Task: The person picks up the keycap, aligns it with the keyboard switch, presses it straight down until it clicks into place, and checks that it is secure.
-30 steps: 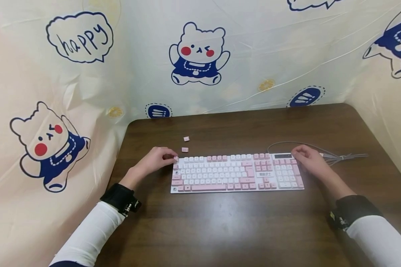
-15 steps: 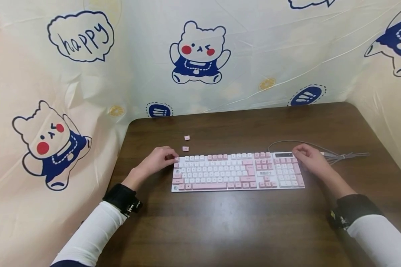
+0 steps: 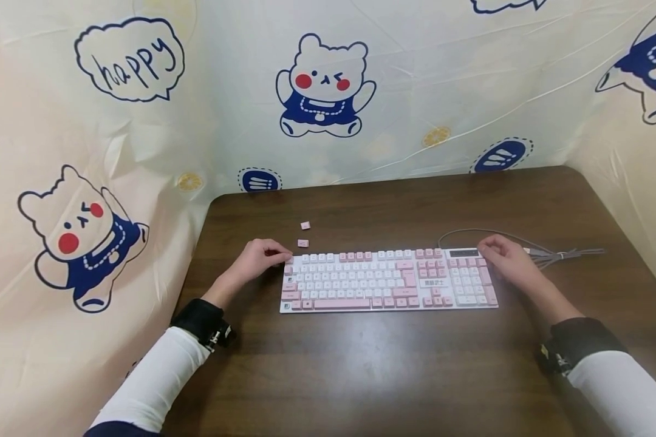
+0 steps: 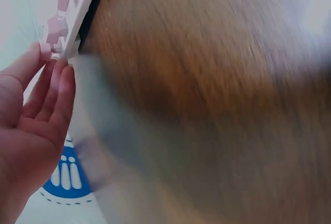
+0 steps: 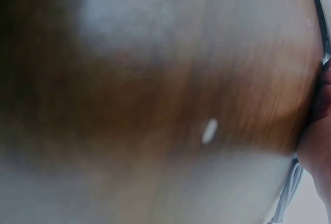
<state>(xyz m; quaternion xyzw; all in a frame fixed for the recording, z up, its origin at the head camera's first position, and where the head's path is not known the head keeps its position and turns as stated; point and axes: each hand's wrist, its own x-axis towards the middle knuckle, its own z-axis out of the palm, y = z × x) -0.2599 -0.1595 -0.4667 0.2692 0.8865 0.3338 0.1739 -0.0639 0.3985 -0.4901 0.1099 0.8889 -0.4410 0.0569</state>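
Observation:
A pink-and-white keyboard (image 3: 333, 279) lies flat on the brown table, its long side facing me. At its upper left corner my left hand (image 3: 257, 260) pinches a pink corner keycap (image 4: 45, 52); in the left wrist view, a finger lies on the cap and other fingertips meet the keyboard's edge below. My right hand (image 3: 509, 261) grips the upper right corner, beside the dark label strip (image 3: 463, 253). Behind the left end lie two loose pink keycaps, a nearer keycap (image 3: 303, 243) and a farther keycap (image 3: 305, 225). The right fingertips are mostly hidden in the right wrist view.
A bundled grey cable (image 3: 560, 257) lies to the right of the keyboard, behind my right hand. The wooden table (image 3: 372, 376) ends at a printed cloth curtain (image 3: 404, 91) at the back and sides.
My left thumb and fingers have drawn closer together at the corner keycap. My right hand holds the same place, and the keyboard and loose keycaps lie as before.

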